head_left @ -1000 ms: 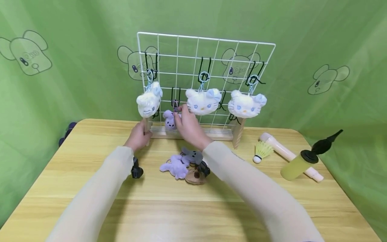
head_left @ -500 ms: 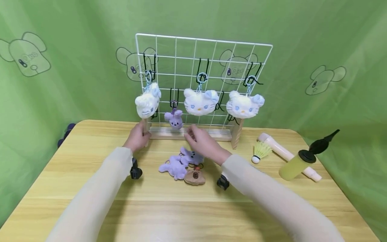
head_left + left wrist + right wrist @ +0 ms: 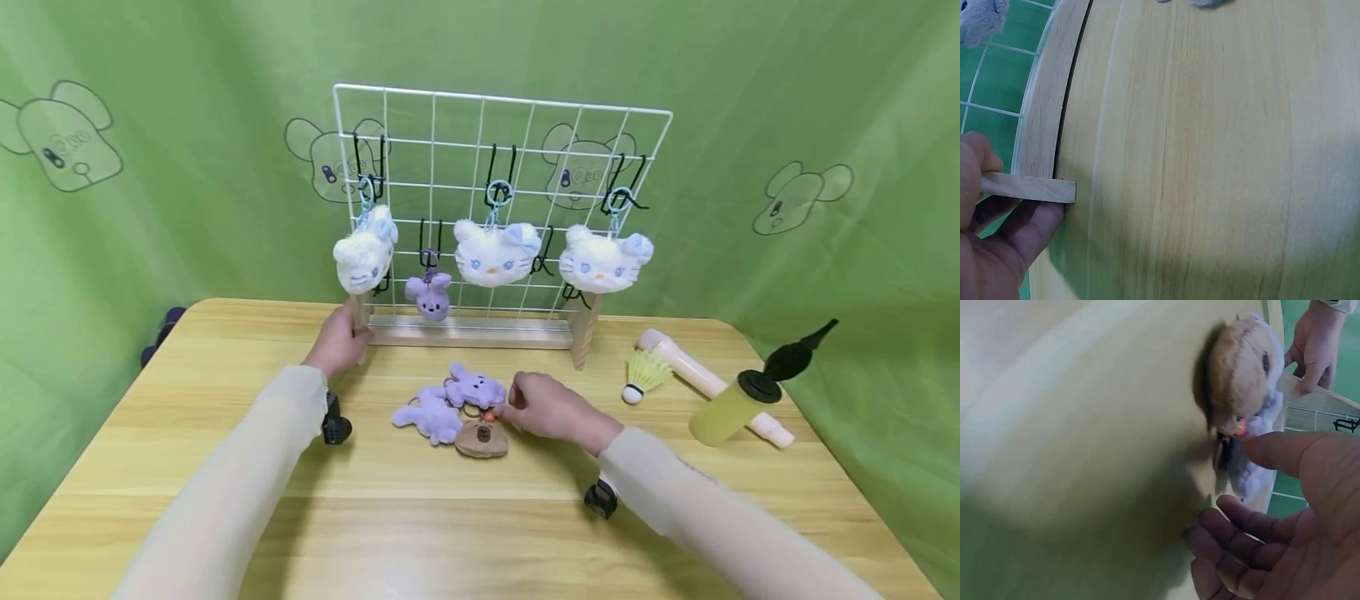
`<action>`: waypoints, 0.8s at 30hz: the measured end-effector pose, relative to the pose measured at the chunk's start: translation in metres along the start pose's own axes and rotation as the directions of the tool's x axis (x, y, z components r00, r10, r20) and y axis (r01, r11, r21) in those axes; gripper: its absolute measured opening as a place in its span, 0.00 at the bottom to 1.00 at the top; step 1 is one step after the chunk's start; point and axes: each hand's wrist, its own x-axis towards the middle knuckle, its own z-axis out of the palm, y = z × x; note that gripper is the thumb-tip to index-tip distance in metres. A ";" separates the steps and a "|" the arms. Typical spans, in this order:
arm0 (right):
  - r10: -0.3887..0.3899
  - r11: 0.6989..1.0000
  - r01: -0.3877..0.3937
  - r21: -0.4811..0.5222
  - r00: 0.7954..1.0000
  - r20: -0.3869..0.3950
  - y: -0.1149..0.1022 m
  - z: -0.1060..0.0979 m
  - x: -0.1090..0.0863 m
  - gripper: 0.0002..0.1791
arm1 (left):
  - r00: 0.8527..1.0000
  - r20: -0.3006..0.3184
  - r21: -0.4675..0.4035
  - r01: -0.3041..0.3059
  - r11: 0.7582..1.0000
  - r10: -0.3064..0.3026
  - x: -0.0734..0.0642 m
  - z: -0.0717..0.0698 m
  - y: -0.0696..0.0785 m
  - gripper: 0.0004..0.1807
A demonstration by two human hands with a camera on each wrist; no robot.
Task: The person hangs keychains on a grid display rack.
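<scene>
My left hand (image 3: 339, 340) grips the left wooden foot (image 3: 1029, 187) of a white wire grid rack (image 3: 504, 98), thumb on one side and fingers on the other in the left wrist view. Over the table, my right hand (image 3: 551, 407) has loosely bent fingers and holds nothing. Its thumb tip is right by the orange bead (image 3: 1239, 427) on a brown capybara plush keychain (image 3: 482, 440). Two lilac plush keychains lie beside that one, one behind (image 3: 476, 389) and one to the left (image 3: 431, 415). A lilac mouse-like plush (image 3: 429, 297) hangs from a lower black hook.
Three white cat plush keychains, left (image 3: 364, 252), middle (image 3: 497, 255) and right (image 3: 604, 260), hang on the rack's upper hooks. At the table's right lie a yellow shuttlecock (image 3: 645, 373) and a pale pink tube (image 3: 686, 365), near a yellow bottle with a black nozzle (image 3: 723, 417).
My right hand has let go of the hanging lilac plush and come down and right, to the plush keychains on the table. My left hand stays on the rack's foot.
</scene>
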 end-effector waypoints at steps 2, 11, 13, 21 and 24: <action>0.000 1.000 0.000 0.000 1.000 -0.001 0.002 0.003 -0.001 0.14 | 1.000 0.007 -0.004 0.001 1.000 -0.001 0.000 0.000 0.001 0.34; -0.076 0.996 0.078 0.037 0.996 -0.040 0.002 0.011 0.017 0.19 | 1.000 0.002 -0.009 0.007 1.000 -0.007 -0.001 0.001 0.001 0.33; -0.086 0.996 0.087 0.031 0.996 -0.026 -0.001 0.013 0.021 0.20 | 1.000 0.003 -0.009 0.009 1.000 -0.009 -0.001 0.001 0.001 0.33; -0.093 0.996 0.093 0.001 0.996 -0.004 -0.008 0.016 0.028 0.18 | 1.000 0.004 -0.007 0.005 1.000 -0.005 -0.001 0.000 0.000 0.33; -0.109 0.994 0.109 0.027 0.994 -0.007 -0.007 0.017 0.028 0.15 | 1.000 0.005 -0.008 0.007 1.000 -0.007 -0.001 0.000 -0.001 0.34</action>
